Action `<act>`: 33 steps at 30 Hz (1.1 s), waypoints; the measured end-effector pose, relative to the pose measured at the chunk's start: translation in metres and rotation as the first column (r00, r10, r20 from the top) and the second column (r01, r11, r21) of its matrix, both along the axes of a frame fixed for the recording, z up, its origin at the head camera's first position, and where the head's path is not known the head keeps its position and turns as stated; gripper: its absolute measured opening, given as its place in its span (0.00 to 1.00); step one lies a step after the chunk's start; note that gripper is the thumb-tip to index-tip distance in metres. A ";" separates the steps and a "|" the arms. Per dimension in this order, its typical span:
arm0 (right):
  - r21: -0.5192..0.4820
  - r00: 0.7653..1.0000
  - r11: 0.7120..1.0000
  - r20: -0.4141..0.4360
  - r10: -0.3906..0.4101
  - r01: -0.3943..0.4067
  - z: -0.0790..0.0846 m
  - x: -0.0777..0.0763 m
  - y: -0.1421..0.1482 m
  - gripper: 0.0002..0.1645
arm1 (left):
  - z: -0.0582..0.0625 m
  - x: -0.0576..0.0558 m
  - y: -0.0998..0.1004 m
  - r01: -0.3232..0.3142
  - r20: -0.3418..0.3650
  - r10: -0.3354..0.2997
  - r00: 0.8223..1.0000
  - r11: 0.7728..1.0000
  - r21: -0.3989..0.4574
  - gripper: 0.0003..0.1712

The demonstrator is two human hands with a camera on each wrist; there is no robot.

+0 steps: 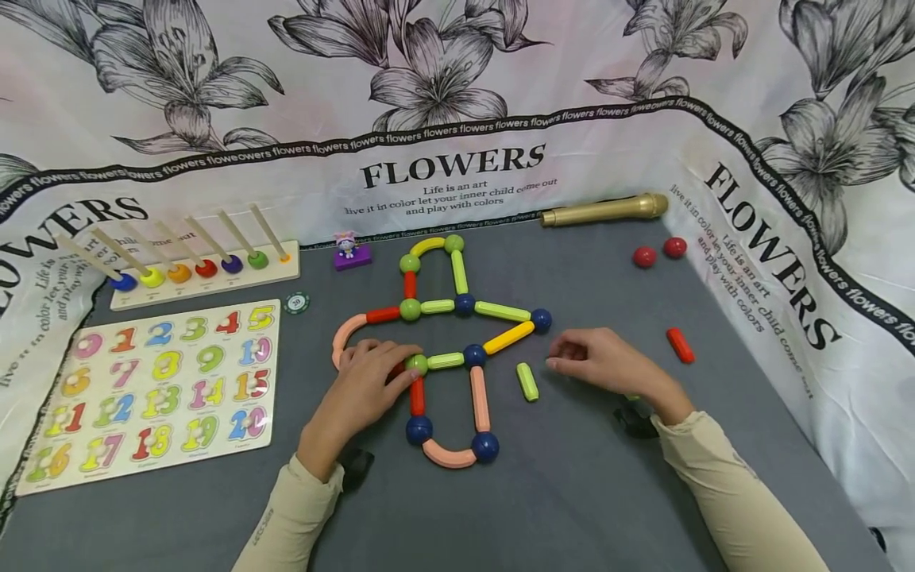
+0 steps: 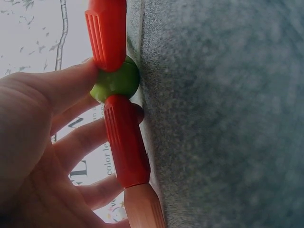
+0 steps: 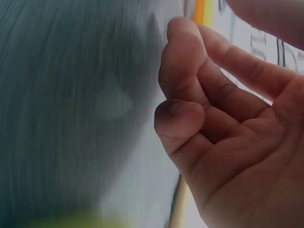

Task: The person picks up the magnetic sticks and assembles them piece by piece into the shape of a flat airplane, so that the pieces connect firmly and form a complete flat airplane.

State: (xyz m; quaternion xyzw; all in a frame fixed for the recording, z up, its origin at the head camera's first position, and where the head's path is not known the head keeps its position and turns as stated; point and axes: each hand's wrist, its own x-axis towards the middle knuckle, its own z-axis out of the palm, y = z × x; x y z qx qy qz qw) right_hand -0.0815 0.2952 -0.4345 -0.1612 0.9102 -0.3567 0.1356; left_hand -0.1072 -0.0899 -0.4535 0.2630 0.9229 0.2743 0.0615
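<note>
Magnetic rods and balls lie joined in an outline on the grey table. My left hand is at its left side, and in the left wrist view thumb and fingers pinch a green ball with red rods at both ends of it. A curved pink rod meets one red rod by the fingertips. My right hand hovers right of the outline, fingers loosely curled, holding nothing. Nearest to it are a loose light-green rod, a yellow rod and a blue ball.
To the left are a number board and a peg stand. A poker chip and a purple figure base sit behind. On the right are a gold microphone, red balls and a red rod.
</note>
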 end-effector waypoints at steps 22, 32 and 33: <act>-0.262 0.960 0.925 0.014 -0.279 0.273 0.016 -0.031 0.021 0.20 | 0.000 0.000 -0.001 -0.001 0.014 0.001 1.000 1.000 -0.020 0.20; -0.188 0.906 0.890 -0.001 -0.423 0.415 -0.002 -0.049 0.019 0.24 | 0.001 0.000 0.001 -0.002 0.024 0.002 1.000 1.000 -0.029 0.20; -0.164 0.908 0.896 0.001 -0.419 0.413 -0.003 -0.049 0.019 0.24 | 0.001 0.000 0.001 -0.002 0.024 0.002 1.000 1.000 -0.026 0.20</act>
